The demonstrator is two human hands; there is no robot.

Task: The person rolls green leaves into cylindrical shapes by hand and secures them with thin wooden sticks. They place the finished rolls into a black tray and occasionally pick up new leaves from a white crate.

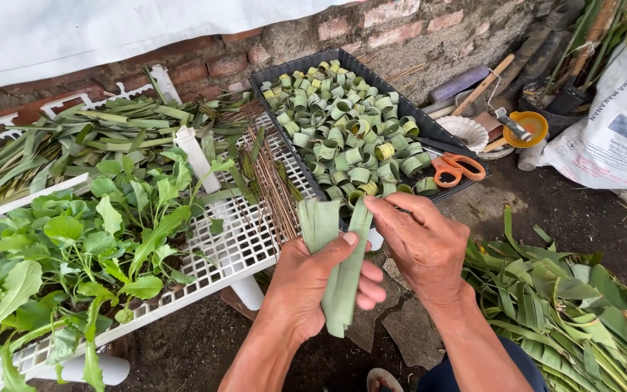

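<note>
My left hand (312,284) grips a bundle of flat green leaf strips (330,239), held upright in the lower middle of the view. With thumb and fingers, my right hand (421,241) pinches the top of one strip from the bundle. Just beyond both hands sits a black tray (440,135) filled with several small rolled green leaf rings (347,131). Orange-handled scissors (456,168) lie on the tray's right side.
A white lattice rack (237,243) at left carries leafy green plants (74,239) and long cut leaves (88,134). A pile of green leaves (582,312) lies on the ground at right. White sack (618,123), orange bowl (530,127) and brick wall (371,29) stand behind.
</note>
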